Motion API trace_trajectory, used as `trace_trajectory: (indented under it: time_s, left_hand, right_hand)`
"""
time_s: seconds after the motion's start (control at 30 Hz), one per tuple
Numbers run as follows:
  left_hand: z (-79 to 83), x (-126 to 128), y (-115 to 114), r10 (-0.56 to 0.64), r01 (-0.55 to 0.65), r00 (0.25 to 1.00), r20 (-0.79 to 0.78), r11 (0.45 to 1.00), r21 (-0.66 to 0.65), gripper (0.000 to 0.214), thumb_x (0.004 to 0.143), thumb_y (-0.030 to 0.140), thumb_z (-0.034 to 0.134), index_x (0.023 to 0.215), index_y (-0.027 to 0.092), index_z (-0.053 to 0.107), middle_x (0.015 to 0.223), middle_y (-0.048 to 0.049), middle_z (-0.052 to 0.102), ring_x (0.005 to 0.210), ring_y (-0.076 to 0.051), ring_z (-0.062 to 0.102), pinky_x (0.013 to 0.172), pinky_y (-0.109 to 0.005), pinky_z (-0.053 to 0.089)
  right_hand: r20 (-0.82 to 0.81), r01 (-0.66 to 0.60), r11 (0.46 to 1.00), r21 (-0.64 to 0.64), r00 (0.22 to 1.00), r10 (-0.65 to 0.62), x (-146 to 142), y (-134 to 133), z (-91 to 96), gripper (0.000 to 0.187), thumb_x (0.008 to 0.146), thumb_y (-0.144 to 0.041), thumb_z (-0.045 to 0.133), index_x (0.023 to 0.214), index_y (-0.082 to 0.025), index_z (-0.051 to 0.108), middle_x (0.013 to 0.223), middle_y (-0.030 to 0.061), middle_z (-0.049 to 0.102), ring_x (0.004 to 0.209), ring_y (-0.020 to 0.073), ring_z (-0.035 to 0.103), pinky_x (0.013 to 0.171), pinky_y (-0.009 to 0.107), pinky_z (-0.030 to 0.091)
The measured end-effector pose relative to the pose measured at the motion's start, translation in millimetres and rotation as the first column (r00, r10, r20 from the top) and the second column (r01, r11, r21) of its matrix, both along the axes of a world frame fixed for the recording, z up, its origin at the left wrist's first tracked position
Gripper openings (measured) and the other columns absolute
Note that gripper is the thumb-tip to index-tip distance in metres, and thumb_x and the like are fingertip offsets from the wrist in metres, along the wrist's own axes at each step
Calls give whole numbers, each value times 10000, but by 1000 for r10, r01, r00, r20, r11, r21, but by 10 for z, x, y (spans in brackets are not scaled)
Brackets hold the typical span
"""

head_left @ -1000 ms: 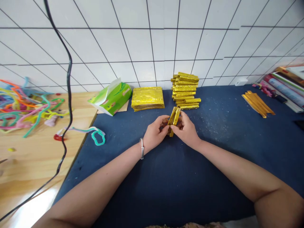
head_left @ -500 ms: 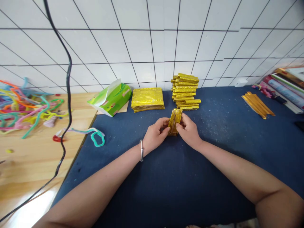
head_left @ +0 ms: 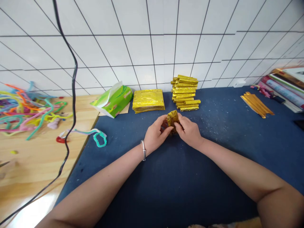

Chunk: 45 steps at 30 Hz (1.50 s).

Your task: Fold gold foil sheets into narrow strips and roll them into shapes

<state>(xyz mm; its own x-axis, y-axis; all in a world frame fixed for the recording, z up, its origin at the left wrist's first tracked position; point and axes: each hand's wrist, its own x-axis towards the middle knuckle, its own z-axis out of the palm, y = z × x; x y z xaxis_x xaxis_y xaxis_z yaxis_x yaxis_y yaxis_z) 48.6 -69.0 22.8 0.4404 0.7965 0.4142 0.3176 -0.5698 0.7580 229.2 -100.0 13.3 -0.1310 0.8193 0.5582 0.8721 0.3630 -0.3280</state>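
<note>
Both hands meet over the blue cloth (head_left: 213,164) and pinch one folded piece of gold foil paper (head_left: 172,117). My left hand (head_left: 155,134), with a silver bracelet at the wrist, grips its left side. My right hand (head_left: 189,131) grips its right side, fingers curled round it. The piece looks short and bunched between the fingertips. Just behind it stands a stack of folded gold strips (head_left: 185,92), and to the left of that a flat pile of gold foil sheets (head_left: 148,100).
A green tissue pack (head_left: 112,99) lies by the wall. Coloured pipe cleaners (head_left: 28,109) cover the wooden table at left, with one loop (head_left: 98,136) on the cloth's edge. Loose gold strips (head_left: 256,104) and books (head_left: 285,87) sit at right. A black cable (head_left: 71,95) hangs in front.
The gold piece stood long and tilted between my fingers; now it is folded down shorter and held lower. Both hands stay in the same spot.
</note>
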Motion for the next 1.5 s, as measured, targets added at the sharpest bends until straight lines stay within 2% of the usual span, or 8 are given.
trace_trajectory:
  time_s: [0.13,0.3,0.43,0.63,0.8,0.93,1.07,1.5]
  left_hand:
    - [-26,-54,38,-26,20,997,79,997,76,576,839,285,616,1354,242,361,1018,-38,611,759,-94,600,687,-221,525]
    - [-71,-116,80,-116,99,987,116,985,138,430,879,273,558,1293,247,446,1132,-57,600,892,-119,619,792,-246,535]
    - [-106,-145,107,-163,149,977,140,983,104,336,908,266,501,1243,249,477,1037,-36,631,817,-109,645,770,-248,547]
    - [-102,-156,168,-134,136,959,249,991,9,223,834,289,626,1020,205,537,811,15,630,651,-93,646,632,-215,539]
    - [-83,-161,203,-228,242,937,266,970,-19,173,861,285,587,1002,185,581,842,-4,659,712,-107,670,699,-246,554]
    - [-42,-171,208,-153,126,974,168,979,159,165,859,271,597,994,188,641,877,-26,679,774,-111,646,747,-256,532]
    - [30,-172,188,-89,49,989,114,947,317,132,828,279,646,923,192,675,877,-29,667,809,-110,599,742,-240,506]
    - [-5,-126,146,-39,9,984,174,985,173,192,788,337,689,849,168,619,772,0,635,662,-72,560,598,-179,466]
  right_hand:
    - [39,-16,1000,20,999,15,-11,-24,23,435,944,-281,374,1359,-165,433,1141,102,653,1012,203,628,880,335,514]
    - [27,-29,999,18,999,29,-14,-47,23,449,939,-289,383,1372,-184,440,1116,97,656,1005,216,618,898,359,494]
    - [25,-36,999,39,999,35,5,-48,28,446,943,-286,375,1376,-206,447,1039,82,663,980,210,607,905,364,476]
    - [56,-39,998,50,998,36,26,-62,54,429,952,-326,372,1337,-189,499,974,85,659,938,208,590,895,355,458]
    - [65,-38,999,31,997,36,21,-69,43,436,965,-340,341,1342,-181,493,1016,85,658,942,193,594,885,322,454]
    - [120,-30,999,18,992,27,7,-83,55,436,968,-343,330,1344,-192,492,995,83,654,890,183,596,830,305,460]
    - [197,-44,999,19,980,39,-5,-103,54,433,966,-331,332,1349,-199,486,947,84,647,851,185,587,774,303,451]
    - [333,-54,998,32,942,40,-4,-110,48,434,967,-312,313,1342,-187,491,869,97,618,779,188,551,726,316,429]
